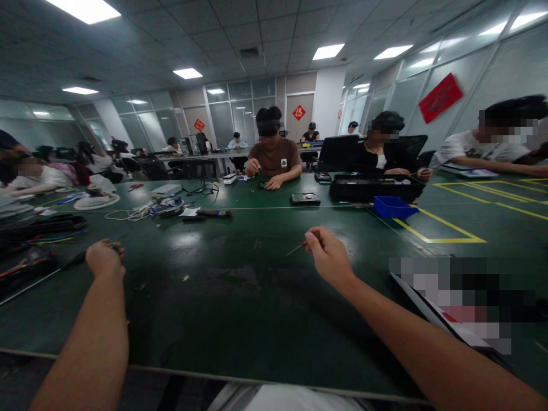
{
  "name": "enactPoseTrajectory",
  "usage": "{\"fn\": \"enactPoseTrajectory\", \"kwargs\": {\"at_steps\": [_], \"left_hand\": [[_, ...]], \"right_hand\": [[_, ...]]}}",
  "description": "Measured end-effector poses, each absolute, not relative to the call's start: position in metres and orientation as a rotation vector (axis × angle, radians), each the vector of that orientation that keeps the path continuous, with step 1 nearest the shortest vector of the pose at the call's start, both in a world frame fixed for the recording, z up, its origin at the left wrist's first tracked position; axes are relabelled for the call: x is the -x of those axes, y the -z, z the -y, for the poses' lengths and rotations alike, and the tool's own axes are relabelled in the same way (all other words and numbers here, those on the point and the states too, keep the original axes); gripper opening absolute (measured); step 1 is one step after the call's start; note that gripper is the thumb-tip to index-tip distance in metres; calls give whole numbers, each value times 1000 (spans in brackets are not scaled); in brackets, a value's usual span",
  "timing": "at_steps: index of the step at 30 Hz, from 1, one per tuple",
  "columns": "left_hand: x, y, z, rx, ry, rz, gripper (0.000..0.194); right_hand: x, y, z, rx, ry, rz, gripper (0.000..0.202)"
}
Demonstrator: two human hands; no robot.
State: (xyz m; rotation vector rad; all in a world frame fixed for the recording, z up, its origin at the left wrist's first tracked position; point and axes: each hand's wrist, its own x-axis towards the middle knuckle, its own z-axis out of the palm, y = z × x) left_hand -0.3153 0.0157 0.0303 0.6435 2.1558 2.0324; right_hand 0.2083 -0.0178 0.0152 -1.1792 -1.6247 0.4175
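My right hand (pixel 326 251) is closed around a small screwdriver with a thin metal shaft (pixel 294 249), which points left above the green table (pixel 240 319). On the left, my left hand (pixel 105 257) has its fingers curled round something dark, too small to make out. Beside that hand, a dark-handled tool with a long metal rod (pixel 32 288) reaches toward the left edge; whether the hand holds it is unclear.
Across the table a person (pixel 276 154) handles small parts. A hard drive (pixel 305 198), a blue bin (pixel 394 207), a long black tray (pixel 377 187) and tangled cables (pixel 165 206) lie farther back. Black parts (pixel 34 231) crowd the left; a blurred-out flat object is at right.
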Motion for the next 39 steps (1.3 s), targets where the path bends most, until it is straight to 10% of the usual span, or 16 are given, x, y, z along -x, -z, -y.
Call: {"fn": "enactPoseTrajectory", "kwargs": {"at_steps": [17, 27, 39], "left_hand": [[274, -43, -21, -536, -2032, -2078, 21], [95, -38, -26, -1258, -1425, -1517, 50], [-33, -4, -9, -1796, -1031, -1251, 38]], "right_hand": [[-208, -17, 18, 1179, -421, 1611, 24], [-209, -23, 18, 1086, -509, 1464, 26], [-212, -28, 17, 874, -584, 1196, 20]]}}
